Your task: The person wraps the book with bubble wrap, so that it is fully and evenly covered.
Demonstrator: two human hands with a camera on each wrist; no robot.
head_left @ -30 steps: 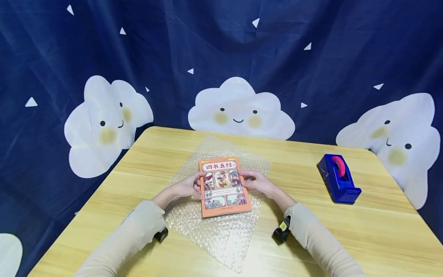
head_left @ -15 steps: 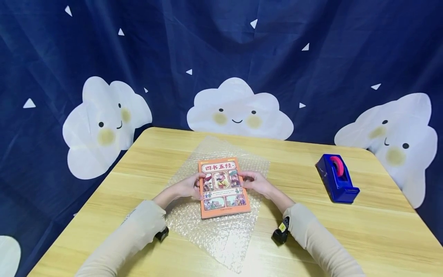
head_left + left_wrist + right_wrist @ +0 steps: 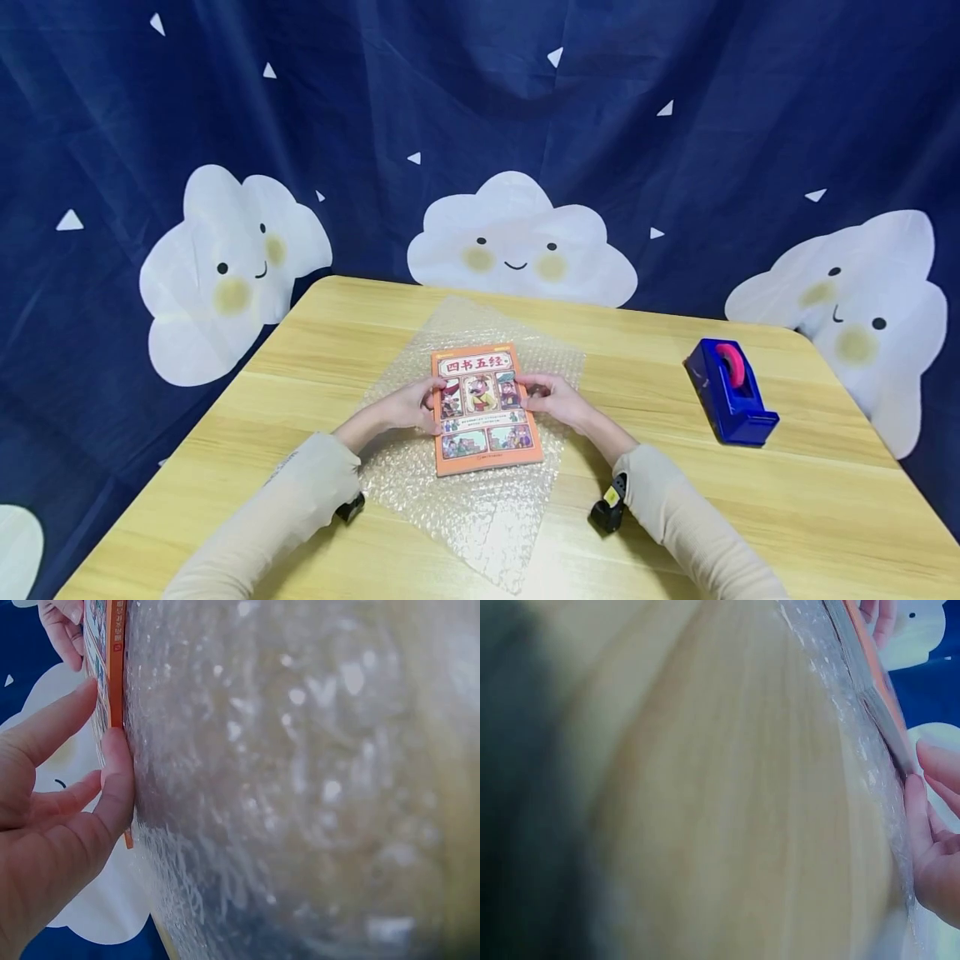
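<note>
Wood-grain table (image 3: 825, 492), cloud-print curtain (image 3: 480, 100)
Left hand (image 3: 405, 406) and right hand (image 3: 558, 400) pinch opposite sides of an orange paperback (image 3: 487, 422) over bubble wrap (image 3: 468, 508).

Curtained-off tabletop workspace: wood-grain table (image 3: 832, 492), navy cloud-print curtain (image 3: 480, 100) behind, tape dispenser (image 3: 750, 427)

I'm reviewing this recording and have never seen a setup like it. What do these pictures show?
There is no robot: a person works with bare hands. The wide picture comes from a head-worn camera looking forward and down; the two close ones come from wrist cameras. On the wooden table lies bubble wrap, with an orange book over it. The left hand holds the book's left edge, the right hand its right. A blue tape dispenser with pink tape stands farther right.
</note>
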